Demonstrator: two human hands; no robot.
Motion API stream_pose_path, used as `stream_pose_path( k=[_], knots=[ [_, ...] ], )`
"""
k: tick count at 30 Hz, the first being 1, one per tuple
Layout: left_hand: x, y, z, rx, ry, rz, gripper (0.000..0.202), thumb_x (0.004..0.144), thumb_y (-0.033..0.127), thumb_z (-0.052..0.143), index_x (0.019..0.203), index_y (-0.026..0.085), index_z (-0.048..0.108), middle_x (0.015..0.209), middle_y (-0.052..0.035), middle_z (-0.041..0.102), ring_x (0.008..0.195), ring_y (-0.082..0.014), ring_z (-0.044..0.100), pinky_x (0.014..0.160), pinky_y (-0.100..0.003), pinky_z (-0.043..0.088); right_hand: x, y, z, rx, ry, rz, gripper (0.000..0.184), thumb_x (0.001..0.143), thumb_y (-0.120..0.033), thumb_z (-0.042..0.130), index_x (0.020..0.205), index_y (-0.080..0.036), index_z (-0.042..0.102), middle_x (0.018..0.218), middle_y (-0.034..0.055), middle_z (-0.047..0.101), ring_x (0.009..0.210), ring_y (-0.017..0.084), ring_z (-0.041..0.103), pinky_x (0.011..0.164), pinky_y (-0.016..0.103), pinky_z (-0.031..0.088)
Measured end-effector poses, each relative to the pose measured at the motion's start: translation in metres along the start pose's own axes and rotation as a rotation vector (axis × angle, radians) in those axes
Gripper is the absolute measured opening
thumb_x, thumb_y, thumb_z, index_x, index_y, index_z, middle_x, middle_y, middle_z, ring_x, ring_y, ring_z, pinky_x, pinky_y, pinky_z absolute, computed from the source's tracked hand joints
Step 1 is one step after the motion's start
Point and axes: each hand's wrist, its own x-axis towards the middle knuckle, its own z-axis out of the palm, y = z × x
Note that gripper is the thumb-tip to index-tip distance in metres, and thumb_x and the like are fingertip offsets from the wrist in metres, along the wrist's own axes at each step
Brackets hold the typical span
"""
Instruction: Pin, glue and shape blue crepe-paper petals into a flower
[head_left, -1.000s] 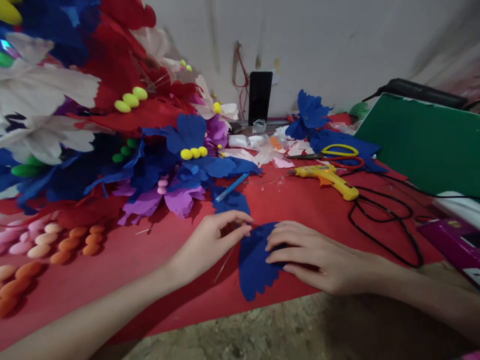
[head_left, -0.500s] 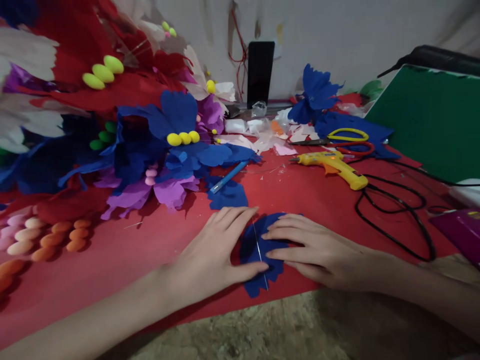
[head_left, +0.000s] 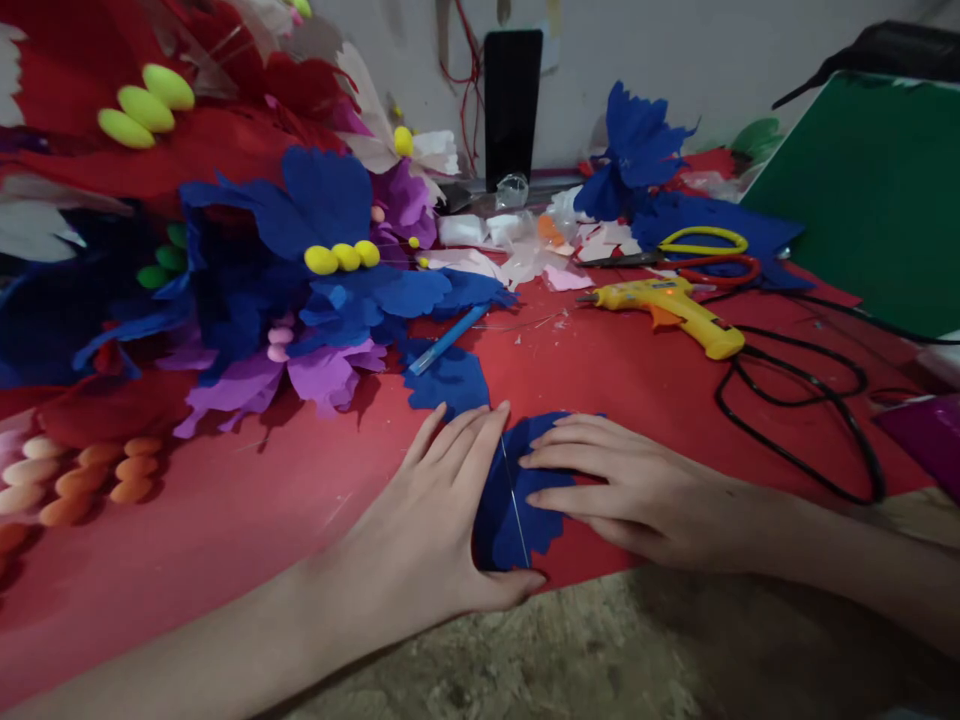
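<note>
A dark blue petal with a jagged edge [head_left: 551, 530] lies flat on the red sheet [head_left: 592, 370] near its front edge. A thin, straight, shiny wire [head_left: 514, 500] runs along the petal from far to near. My left hand [head_left: 442, 500] rests at the petal's left side, thumb and fingers spread wide, the thumb by the wire's near end. On the petal's right half my right hand [head_left: 622, 490] lies with its fingers stretched out and slightly apart. Neither hand grips anything. Part of the petal is hidden under both hands.
A yellow glue gun [head_left: 667, 308] with a black cord lies right of centre, near scissors [head_left: 705, 250]. A blue pen [head_left: 448, 340] rests on another blue piece. Large paper flowers [head_left: 330, 215] crowd the left. A black phone [head_left: 513, 110] stands at the back.
My left thumb has moved off the wire's middle toward its near end, widening the left hand's spread. The right hand stays on the petal. The view has shifted slightly.
</note>
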Motion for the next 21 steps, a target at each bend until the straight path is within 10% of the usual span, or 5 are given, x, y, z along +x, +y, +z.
stream_pose_path(
  k=[21],
  knots=[
    [0.004, -0.017, -0.004, -0.095, -0.048, 0.109, 0.092, 0.064, 0.056, 0.061, 0.132, 0.009, 0.02, 0.137, -0.0191, 0.033, 0.129, -0.0297, 0.024, 0.106, -0.049, 0.019, -0.005, 0.01, -0.001, 0.088, 0.0, -0.012, 0.032, 0.085, -0.018, 0.035, 0.104, -0.017, 0.06, 0.117, 0.0057, 0.049, 0.113, 0.014, 0.037, 0.1, 0.036, 0.032]
  ],
)
